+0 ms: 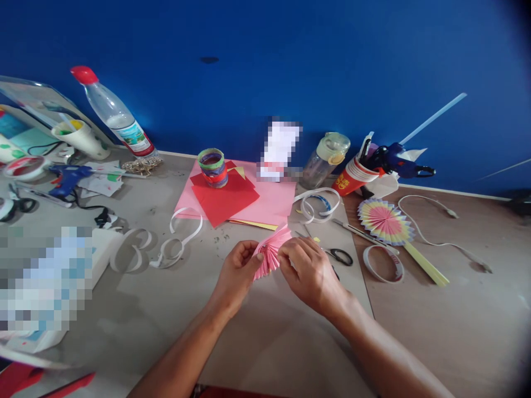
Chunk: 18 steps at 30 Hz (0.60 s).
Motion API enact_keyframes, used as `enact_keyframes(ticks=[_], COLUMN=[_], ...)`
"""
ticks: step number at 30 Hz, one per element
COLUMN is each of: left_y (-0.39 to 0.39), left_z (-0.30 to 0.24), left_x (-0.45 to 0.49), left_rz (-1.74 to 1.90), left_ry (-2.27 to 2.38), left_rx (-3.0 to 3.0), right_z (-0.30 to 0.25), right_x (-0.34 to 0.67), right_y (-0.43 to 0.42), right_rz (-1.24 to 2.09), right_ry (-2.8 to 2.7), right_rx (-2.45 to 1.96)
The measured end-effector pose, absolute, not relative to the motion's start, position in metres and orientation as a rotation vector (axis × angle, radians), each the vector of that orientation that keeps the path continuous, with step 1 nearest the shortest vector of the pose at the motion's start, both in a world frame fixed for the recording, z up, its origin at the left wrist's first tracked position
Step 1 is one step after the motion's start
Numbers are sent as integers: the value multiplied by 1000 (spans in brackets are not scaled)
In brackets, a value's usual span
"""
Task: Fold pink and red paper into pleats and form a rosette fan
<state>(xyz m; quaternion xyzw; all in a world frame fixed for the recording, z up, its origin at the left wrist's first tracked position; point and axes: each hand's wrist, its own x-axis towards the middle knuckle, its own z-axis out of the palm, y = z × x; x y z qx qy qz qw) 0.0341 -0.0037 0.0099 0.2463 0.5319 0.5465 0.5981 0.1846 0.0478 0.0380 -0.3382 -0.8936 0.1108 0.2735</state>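
A pink pleated paper fan (271,251) is held up between my two hands over the middle of the table. My left hand (243,265) grips its left edge, with the thumb pressed on the folds. The fingers of my right hand (305,265) are closed on the fan's right edge. The pleats spread out at the top and gather toward the centre. Behind my right hand lies a pair of scissors (341,256), partly hidden by it. Red paper (232,199) and pink paper sheets (274,199) lie just beyond the fan.
A finished paper rosette (385,221) with a yellow handle lies right, near a tape roll (384,264) and a white cable (435,243). Along the wall stand a plastic bottle (120,119), a small jar (213,167), a clear bottle (323,160) and red cups (354,174). A glue gun (68,179) lies left.
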Motion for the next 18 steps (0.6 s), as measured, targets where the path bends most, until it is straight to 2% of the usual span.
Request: enact_keyframes(ticks=[18], left_y=[-5], left_z=[10], left_x=[39], left_rz=[1265], left_ry=[1253], left_rx=[620], right_z=[29], right_x=[179], right_y=[44], right_rz=[202], right_ry=[-2409], right_rx=[-1001])
